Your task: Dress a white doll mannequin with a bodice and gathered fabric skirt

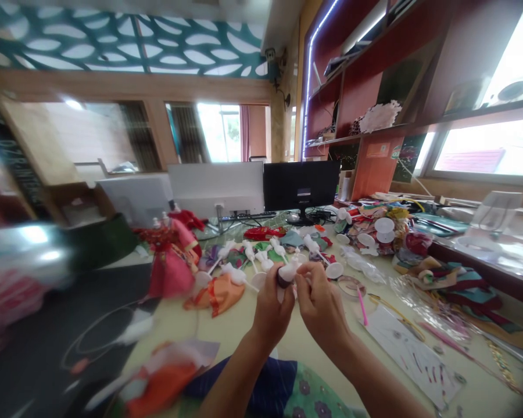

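Observation:
Near the middle of the table, my left hand (273, 305) is closed around a small white figure (291, 268) with a dark band or piece at its lower left. My right hand (320, 293) pinches at the figure's right side, its fingertips together against it; whether they hold something small cannot be made out. Behind both hands lie several white doll forms (279, 248) with round bases. An orange cloth piece (218, 295) rests left of my left hand. Dark blue cloth (265, 386) and green flowered cloth (311, 395) lie below my forearms.
Red-dressed dolls (172, 267) stand at the left. A black monitor (301, 186) stands at the back. On the right are a pink stick (362, 306), yellow-handled tweezers or scissors (396, 313), a white sheet (412, 354) and heaped fabric (466, 290). A white cable (87, 325) crosses the dark mat.

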A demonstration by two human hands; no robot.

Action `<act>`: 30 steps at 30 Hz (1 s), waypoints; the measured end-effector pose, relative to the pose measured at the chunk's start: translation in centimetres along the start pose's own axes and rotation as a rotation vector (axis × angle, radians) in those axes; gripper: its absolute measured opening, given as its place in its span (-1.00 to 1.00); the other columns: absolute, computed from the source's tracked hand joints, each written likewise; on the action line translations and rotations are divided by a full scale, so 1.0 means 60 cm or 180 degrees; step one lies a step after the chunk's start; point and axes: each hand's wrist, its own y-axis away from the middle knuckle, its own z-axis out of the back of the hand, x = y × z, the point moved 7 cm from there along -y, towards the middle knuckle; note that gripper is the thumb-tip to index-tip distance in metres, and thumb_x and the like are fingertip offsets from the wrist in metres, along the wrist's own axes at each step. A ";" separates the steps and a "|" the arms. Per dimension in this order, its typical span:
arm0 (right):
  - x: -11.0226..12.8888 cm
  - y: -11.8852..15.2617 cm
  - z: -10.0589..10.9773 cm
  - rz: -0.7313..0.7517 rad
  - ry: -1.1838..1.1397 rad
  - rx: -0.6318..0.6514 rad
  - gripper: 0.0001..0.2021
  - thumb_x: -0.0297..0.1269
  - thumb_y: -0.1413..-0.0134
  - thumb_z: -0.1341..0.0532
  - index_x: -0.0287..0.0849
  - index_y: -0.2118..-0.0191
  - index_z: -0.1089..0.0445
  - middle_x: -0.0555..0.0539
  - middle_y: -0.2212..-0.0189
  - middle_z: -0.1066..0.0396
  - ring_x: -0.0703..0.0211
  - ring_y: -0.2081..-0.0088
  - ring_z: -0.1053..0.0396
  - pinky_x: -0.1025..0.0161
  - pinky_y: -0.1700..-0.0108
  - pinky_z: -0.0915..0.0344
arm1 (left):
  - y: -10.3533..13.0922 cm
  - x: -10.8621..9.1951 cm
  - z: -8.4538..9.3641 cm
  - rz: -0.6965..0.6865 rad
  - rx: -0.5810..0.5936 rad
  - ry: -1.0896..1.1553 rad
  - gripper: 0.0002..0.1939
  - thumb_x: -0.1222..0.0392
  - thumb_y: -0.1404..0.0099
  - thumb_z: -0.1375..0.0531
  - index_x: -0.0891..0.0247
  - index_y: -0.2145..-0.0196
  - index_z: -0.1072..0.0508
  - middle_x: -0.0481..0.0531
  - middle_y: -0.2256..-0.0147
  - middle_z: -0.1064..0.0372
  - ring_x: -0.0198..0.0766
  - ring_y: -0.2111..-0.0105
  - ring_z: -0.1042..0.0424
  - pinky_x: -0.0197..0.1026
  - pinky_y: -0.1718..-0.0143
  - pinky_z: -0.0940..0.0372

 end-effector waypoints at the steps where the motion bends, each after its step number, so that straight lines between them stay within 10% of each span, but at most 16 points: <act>1: 0.000 0.001 0.000 0.0030 -0.0007 -0.0064 -0.91 -0.34 -0.15 0.01 -0.18 0.25 -0.18 0.03 0.59 -0.39 0.22 0.62 -0.35 0.35 0.57 -0.16 | 0.000 0.001 -0.001 0.0001 0.0016 -0.0005 -0.62 0.25 -0.25 -0.05 0.32 -0.02 -0.17 0.21 0.12 -0.40 -0.15 0.14 -0.43 -0.15 0.15 -0.33; 30: 0.027 0.021 0.004 0.0821 0.0207 -0.0463 -0.86 -0.41 -0.16 -0.02 -0.23 0.19 -0.27 -0.02 0.55 -0.43 0.26 0.62 -0.35 0.36 0.54 -0.18 | -0.002 0.004 0.014 0.0295 -0.0207 -0.0044 -0.65 0.23 -0.21 -0.06 0.31 0.04 -0.23 0.16 0.21 -0.43 -0.16 0.23 -0.44 -0.17 0.23 -0.34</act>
